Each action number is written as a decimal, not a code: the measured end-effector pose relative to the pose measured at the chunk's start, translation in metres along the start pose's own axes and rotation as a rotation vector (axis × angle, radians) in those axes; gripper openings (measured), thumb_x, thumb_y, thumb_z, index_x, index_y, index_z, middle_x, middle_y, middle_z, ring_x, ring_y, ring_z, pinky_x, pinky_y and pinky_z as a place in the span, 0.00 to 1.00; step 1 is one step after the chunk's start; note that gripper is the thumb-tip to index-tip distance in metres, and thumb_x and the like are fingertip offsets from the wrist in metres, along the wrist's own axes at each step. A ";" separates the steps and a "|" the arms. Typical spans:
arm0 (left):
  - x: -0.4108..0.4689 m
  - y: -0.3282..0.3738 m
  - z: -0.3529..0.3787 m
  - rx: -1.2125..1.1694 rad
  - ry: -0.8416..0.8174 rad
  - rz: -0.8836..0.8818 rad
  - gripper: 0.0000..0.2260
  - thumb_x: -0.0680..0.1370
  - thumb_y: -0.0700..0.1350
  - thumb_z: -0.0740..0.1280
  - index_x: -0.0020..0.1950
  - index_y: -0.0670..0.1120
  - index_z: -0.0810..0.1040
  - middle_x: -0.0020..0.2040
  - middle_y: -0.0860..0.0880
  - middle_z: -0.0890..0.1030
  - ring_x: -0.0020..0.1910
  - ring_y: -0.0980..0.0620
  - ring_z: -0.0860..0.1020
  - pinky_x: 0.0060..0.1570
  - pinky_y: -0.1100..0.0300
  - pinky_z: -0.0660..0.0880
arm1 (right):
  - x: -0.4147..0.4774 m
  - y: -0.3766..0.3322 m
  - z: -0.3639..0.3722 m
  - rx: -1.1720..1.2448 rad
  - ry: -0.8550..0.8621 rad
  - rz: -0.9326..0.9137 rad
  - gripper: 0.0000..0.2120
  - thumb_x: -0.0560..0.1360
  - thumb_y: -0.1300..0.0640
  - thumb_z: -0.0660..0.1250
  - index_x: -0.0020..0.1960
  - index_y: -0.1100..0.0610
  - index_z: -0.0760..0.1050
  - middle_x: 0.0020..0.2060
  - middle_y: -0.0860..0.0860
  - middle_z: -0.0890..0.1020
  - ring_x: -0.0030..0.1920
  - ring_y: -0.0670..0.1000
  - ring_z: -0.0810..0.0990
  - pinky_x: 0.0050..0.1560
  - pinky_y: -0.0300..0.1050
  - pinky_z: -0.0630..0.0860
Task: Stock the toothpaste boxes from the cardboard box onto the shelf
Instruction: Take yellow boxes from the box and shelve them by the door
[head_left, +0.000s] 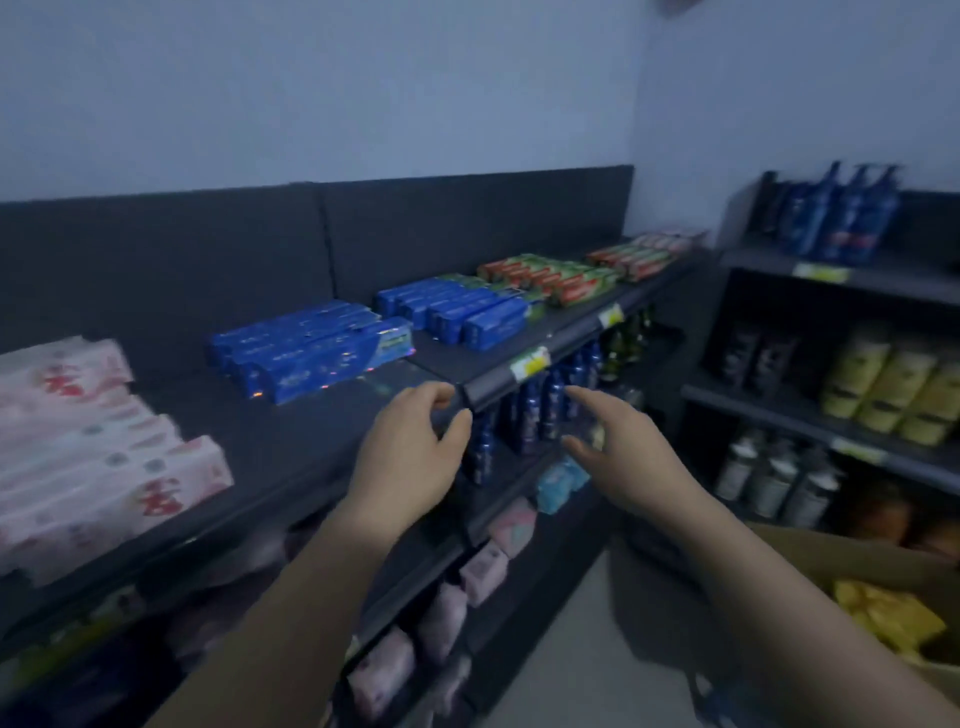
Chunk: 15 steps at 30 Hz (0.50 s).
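Looks like the gap between two placements: nothing carried in either hand.

Holds nothing in the left hand (410, 441), fingers loosely curled right at the front edge of the shelf (291, 457); cannot tell whether touching that edge or just off it. Holds nothing in the right hand (613, 457) either, fingers spread and nearly straight, forefinger forward, in the air just in front of the shelf edge and over the blue cans (540, 410) on the level below.

Finds the toothpaste boxes lying flat along the top shelf in groups: white-and-pink boxes (93, 441) at the left, a stack of blue boxes (311, 348) in the middle, a second blue stack (457, 312) behind it to the right, red-and-green boxes (550, 275) further along. Leaves a bare stretch of shelf between the white-and-pink group and the blue stack, nearest the left hand.

Finds the cardboard box (857, 561) low at the right, beside the right forearm, open on top, with yellow packets (883, 618) showing inside; cannot make out any toothpaste there, given blur and dim light.

Calls next, most likely, for a turn down and right to the cardboard box, a grip round a toothpaste box across its narrow sides, then a lift back to the bare stretch. Calls also for laying it flat, in line with its neighbours and clear of the front edge.
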<state>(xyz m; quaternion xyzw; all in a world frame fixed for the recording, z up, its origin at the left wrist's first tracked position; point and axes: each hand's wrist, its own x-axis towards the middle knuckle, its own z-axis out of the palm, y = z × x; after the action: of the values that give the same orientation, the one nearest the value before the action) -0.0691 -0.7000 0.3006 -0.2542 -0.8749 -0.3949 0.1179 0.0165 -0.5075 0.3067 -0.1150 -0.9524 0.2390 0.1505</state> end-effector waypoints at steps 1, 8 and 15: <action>0.001 0.014 0.025 -0.026 -0.047 0.010 0.16 0.79 0.51 0.62 0.65 0.48 0.73 0.61 0.53 0.76 0.60 0.54 0.74 0.58 0.61 0.69 | -0.009 0.025 -0.009 -0.012 0.009 0.040 0.27 0.79 0.53 0.64 0.76 0.51 0.60 0.72 0.48 0.67 0.69 0.50 0.69 0.66 0.42 0.65; 0.004 0.086 0.182 -0.103 -0.346 0.032 0.15 0.79 0.51 0.63 0.63 0.49 0.75 0.60 0.52 0.78 0.58 0.54 0.76 0.58 0.56 0.74 | -0.069 0.176 -0.062 -0.023 0.023 0.357 0.26 0.79 0.53 0.64 0.75 0.52 0.62 0.71 0.48 0.69 0.70 0.50 0.68 0.65 0.42 0.66; 0.021 0.127 0.311 -0.153 -0.595 0.040 0.15 0.78 0.50 0.64 0.63 0.46 0.75 0.57 0.51 0.80 0.56 0.53 0.77 0.57 0.58 0.73 | -0.101 0.293 -0.085 -0.017 0.129 0.667 0.24 0.77 0.54 0.67 0.72 0.53 0.68 0.67 0.50 0.74 0.64 0.53 0.75 0.56 0.41 0.69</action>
<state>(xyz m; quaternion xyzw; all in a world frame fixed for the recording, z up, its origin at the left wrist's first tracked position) -0.0208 -0.3883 0.1838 -0.3838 -0.8337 -0.3654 -0.1551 0.1823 -0.2495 0.2111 -0.4364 -0.8528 0.2591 0.1231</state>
